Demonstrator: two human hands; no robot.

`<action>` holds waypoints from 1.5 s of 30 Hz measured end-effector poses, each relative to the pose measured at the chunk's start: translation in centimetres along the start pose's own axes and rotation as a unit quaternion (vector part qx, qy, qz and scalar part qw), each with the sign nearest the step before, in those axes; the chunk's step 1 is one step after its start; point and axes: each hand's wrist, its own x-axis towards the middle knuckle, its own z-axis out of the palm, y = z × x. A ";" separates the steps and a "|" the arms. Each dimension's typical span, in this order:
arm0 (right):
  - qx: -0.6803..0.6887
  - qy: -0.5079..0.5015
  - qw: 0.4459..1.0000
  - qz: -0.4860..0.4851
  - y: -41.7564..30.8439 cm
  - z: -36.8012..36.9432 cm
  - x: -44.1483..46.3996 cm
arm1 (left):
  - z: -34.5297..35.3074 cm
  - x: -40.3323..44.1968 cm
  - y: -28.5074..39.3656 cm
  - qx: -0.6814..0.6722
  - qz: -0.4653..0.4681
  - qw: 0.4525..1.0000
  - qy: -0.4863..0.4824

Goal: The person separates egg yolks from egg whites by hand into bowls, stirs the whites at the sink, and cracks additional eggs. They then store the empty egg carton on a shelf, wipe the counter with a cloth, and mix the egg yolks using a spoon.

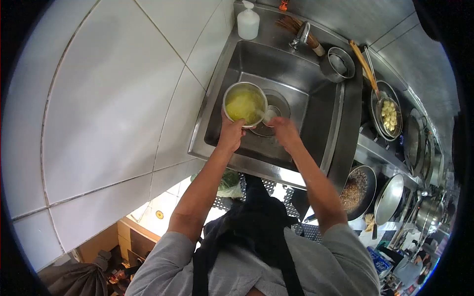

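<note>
Over the steel sink (316,111) I hold a round metal bowl (245,104) with yellow contents. My left hand (232,132) grips the bowl's near rim, with the thumb on top and the fingers partly hidden beneath. Just right of the bowl is my right hand (284,130), its fingers closed around something whose handle is hidden. A small round pale object (270,116), perhaps a ladle or strainer, shows between this hand and the bowl. Its exact form is blurred.
Behind the basin are a white pump bottle (248,23), a faucet (301,35) and a bristle brush (291,23). Metal containers (338,64) stand at its right corner. Farther right are a strainer of pale pieces (389,117) and a pan of brown food (354,191).
</note>
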 end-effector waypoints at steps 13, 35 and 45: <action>-0.135 -0.030 0.989 -0.048 0.5 0.8 0.7 | -1.0 0.9 -0.5 -0.003 -0.004 0.999 0.032; -0.460 0.011 0.847 -0.266 1.8 -0.9 2.1 | -0.6 1.4 -0.3 0.044 -0.014 0.996 0.078; -0.341 0.070 0.929 -0.124 -3.6 -4.0 -0.3 | 0.6 1.2 3.8 0.067 -0.051 0.996 -0.014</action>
